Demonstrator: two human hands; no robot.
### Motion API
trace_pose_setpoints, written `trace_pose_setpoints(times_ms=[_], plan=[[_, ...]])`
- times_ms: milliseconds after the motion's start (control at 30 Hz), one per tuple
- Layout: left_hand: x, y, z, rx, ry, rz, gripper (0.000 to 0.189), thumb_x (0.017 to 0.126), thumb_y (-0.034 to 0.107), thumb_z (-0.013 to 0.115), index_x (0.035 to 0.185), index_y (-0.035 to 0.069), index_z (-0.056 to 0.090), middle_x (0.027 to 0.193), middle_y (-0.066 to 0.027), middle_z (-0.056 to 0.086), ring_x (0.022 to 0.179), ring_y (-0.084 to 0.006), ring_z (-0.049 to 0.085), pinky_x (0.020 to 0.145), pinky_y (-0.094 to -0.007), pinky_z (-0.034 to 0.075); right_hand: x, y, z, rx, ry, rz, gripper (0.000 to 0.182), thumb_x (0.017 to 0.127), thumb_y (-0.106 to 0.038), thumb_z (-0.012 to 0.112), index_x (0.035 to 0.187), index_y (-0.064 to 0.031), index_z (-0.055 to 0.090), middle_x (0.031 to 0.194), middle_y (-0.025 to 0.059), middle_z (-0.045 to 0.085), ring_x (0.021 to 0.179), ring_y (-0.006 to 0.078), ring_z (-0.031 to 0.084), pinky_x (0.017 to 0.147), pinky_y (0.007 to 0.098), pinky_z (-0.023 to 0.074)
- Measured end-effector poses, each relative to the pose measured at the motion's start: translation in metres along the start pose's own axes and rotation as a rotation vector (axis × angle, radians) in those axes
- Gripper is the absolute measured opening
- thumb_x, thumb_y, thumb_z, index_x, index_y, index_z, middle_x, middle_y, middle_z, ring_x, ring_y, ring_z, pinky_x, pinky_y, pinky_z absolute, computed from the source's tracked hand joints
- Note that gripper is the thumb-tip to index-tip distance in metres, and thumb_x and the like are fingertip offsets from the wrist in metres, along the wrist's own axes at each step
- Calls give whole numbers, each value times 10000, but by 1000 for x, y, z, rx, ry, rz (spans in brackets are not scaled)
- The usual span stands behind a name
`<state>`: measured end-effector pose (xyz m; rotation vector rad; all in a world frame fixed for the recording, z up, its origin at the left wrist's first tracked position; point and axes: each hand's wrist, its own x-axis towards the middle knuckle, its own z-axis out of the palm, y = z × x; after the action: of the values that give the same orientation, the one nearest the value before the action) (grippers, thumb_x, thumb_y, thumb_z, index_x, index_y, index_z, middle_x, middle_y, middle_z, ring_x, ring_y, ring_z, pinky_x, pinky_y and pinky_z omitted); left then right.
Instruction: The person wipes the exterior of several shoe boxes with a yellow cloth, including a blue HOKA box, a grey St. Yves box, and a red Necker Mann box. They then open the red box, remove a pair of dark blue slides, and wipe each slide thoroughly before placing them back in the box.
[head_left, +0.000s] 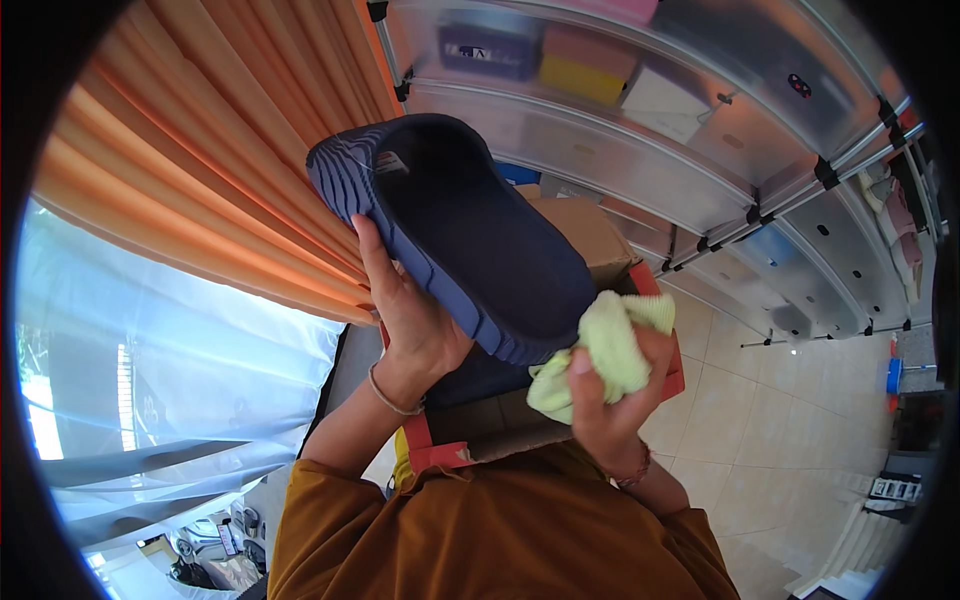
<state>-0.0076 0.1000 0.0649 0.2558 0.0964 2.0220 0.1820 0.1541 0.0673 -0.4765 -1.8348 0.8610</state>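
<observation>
My left hand grips a navy blue moulded-foam slip-on shoe by its near side, thumb along the ridged outer wall. The shoe is tilted with its open top and dark insole facing me; a small label shows inside near the upper left end. In my right hand is a bunched pale green ribbed cloth, against or very close to the shoe's lower right end. Beneath both hands, an open cardboard box with red edges sits before my body. A dark blue item lies inside it, mostly hidden by the shoe.
Metal-framed shelving with translucent drawers stands ahead and to the right, boxes showing through. An orange curtain and a sheer white curtain hang at left. Beige floor tiles extend to the right.
</observation>
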Motion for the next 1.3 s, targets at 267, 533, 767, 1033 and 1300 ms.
trace_pose_setpoints(times_ms=[267,533,767,1033,1300], plan=[[3,-9,10,326,228,149,801,929,714,410,1408,73,454,1373,-97,541,1261,-272,517,1094,-438,393,14,-13,31,-380,-11,-384,383,680,-95,758,1043,-108,638,914,126,542,795,309,563,663,395,475],[-5,-6,4,489,164,135,842,932,728,373,1445,61,401,1402,-114,512,1299,-275,489,1118,-433,372,27,-46,-5,-213,-336,-112,387,733,-153,763,1100,-116,647,1006,93,615,872,298,588,761,429,475],[-11,-26,-1,455,207,109,874,931,733,354,1476,50,337,1395,-140,512,1249,-263,541,1084,-403,432,84,-26,-2,-386,-280,-196,338,740,-49,748,1063,-55,649,1090,161,553,930,320,594,752,394,489],[-6,-3,4,467,94,66,878,940,728,330,1454,15,351,1369,-174,533,1218,-285,570,1047,-408,474,48,-15,-22,-252,-753,-74,340,683,-79,751,1017,-65,695,1069,126,523,950,315,556,818,409,462],[-9,-12,12,620,197,81,886,933,735,344,1462,24,347,1386,-162,519,1215,-268,567,1056,-408,457,48,-25,4,-162,-562,-173,435,686,-88,734,1115,-72,667,1194,113,548,994,290,557,821,413,455]])
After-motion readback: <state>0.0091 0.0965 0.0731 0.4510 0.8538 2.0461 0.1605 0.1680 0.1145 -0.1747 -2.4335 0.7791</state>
